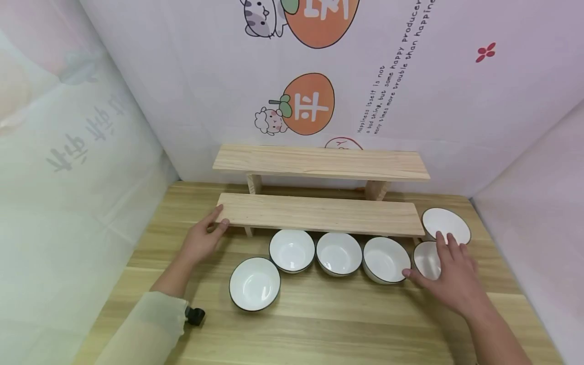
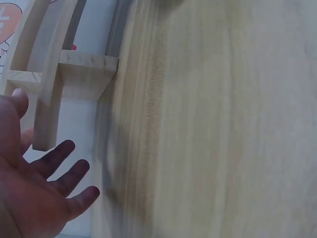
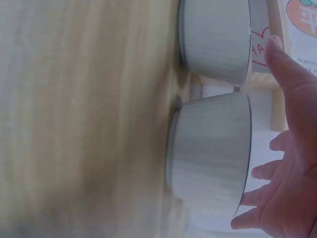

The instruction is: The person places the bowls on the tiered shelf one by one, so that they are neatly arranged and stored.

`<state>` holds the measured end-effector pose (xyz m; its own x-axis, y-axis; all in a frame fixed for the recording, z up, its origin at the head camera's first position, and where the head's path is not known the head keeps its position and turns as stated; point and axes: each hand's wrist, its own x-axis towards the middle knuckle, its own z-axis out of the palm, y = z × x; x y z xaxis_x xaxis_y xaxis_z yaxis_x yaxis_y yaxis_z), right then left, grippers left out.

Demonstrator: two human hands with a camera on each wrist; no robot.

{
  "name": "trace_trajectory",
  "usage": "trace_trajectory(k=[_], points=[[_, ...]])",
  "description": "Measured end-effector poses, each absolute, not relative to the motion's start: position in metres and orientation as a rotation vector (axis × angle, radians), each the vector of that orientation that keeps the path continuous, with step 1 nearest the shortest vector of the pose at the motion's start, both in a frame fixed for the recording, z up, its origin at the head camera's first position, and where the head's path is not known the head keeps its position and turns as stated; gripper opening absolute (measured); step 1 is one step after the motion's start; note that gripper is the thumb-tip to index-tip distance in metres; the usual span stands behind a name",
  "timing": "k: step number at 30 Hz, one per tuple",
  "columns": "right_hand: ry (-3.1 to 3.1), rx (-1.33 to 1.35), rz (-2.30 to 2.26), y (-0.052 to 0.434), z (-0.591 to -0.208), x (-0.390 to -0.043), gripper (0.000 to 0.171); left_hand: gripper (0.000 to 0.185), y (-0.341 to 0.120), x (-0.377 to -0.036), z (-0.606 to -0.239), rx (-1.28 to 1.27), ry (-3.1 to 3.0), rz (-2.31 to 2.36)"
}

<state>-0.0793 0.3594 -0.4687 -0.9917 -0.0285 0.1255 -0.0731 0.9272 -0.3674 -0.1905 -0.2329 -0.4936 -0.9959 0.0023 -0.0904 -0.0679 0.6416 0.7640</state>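
Note:
A two-tier wooden shelf (image 1: pixel 319 213) stands at the back of the table. My left hand (image 1: pixel 203 238) is at the left end of its lower board, fingers spread; in the left wrist view the board's end (image 2: pixel 45 134) lies between thumb and fingers, and I cannot tell how firmly they touch it. My right hand (image 1: pixel 456 276) hovers over a white bowl (image 1: pixel 426 261) with a dark rim, fingers spread and partly hiding it. In the right wrist view that bowl (image 3: pixel 210 153) stands upright below the palm. Another white bowl (image 1: pixel 446 223) sits behind it, near the fingertips.
More white bowls stand in a row along the shelf's front, including one at the left (image 1: pixel 292 251), one in the middle (image 1: pixel 339 253) and one at the right (image 1: pixel 387 259). A separate bowl (image 1: pixel 254 285) sits nearer the front left. Printed cloth walls (image 1: pixel 191 76) enclose the wooden table (image 1: pixel 328 329).

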Motion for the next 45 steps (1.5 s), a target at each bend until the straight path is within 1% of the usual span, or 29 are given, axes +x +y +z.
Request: trace_trajectory(k=[8, 17, 23, 26, 30, 32, 38, 45], points=[[-2.942, -0.004, 0.702, 0.364, -0.477, -0.075, 0.128, 0.065, -0.234, -0.198, -0.498, -0.152, 2.773, 1.452], [-2.936, -0.06, 0.825, 0.377, -0.484, -0.074, 0.133, 0.062, -0.23, -0.201, -0.5, -0.257, 2.737, 1.578], [-2.933, -0.093, 0.826, 0.384, -0.489, -0.069, 0.135, 0.061, -0.225, -0.204, -0.503, -0.267, 2.744, 1.642], [-2.913, -0.087, 0.833, 0.387, -0.491, -0.068, 0.129, 0.061, -0.224, -0.204, -0.504, -0.248, 2.749, 1.655], [-2.886, -0.067, 0.843, 0.391, -0.493, -0.068, 0.118, 0.06, -0.223, -0.205, -0.505, -0.255, 2.749, 1.658], [-2.888, -0.067, 0.839, 0.391, -0.494, -0.068, 0.116, 0.059, -0.223, -0.205, -0.506, -0.262, 2.743, 1.66], [-2.892, -0.081, 0.799, 0.392, -0.496, -0.069, 0.113, 0.06, -0.222, -0.204, -0.506, -0.267, 2.715, 1.675], [-2.917, -0.132, 0.797, 0.395, -0.496, -0.067, 0.117, 0.062, -0.222, -0.203, -0.506, -0.278, 2.683, 1.699]])
